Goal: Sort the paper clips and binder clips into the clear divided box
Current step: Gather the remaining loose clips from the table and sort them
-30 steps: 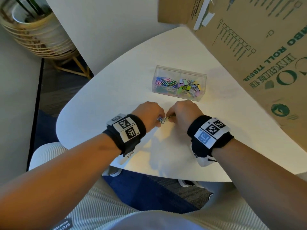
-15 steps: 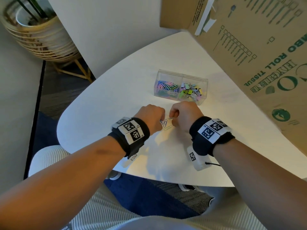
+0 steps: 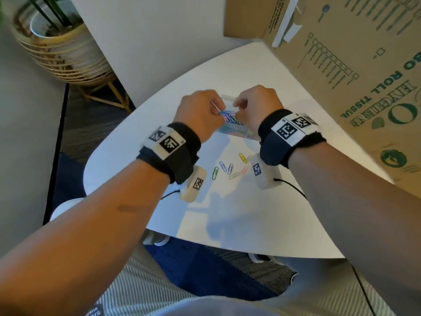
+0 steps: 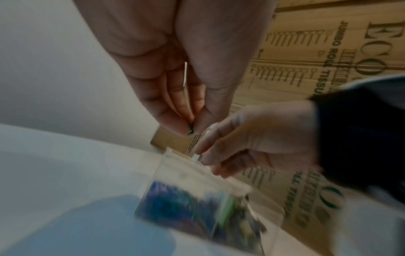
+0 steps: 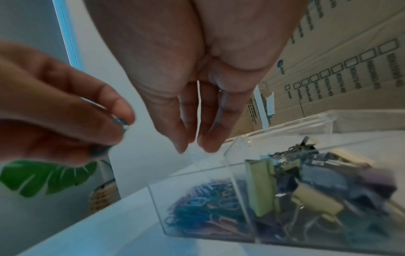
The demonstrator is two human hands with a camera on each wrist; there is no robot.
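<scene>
While both hands are hovering over the box (image 3: 237, 131), the plant pot (image 3: 57, 49) is sitting on the floor far to its left. The left hand (image 3: 200, 115) is pinching a clip (image 4: 190, 130), its colour too small to tell, between thumb and fingertips above the box's left compartment. That compartment is holding coloured paper clips (image 5: 203, 207); the right one is holding binder clips (image 5: 306, 190). The right hand (image 3: 255, 106) is hanging just beside the left, fingertips drawn together; whether it is gripping anything, I cannot tell. Nearer the person than the box, loose clips (image 3: 230, 168) are lying on the table (image 3: 250, 224). Right of the box, a carton (image 3: 341, 65) is standing.
</scene>
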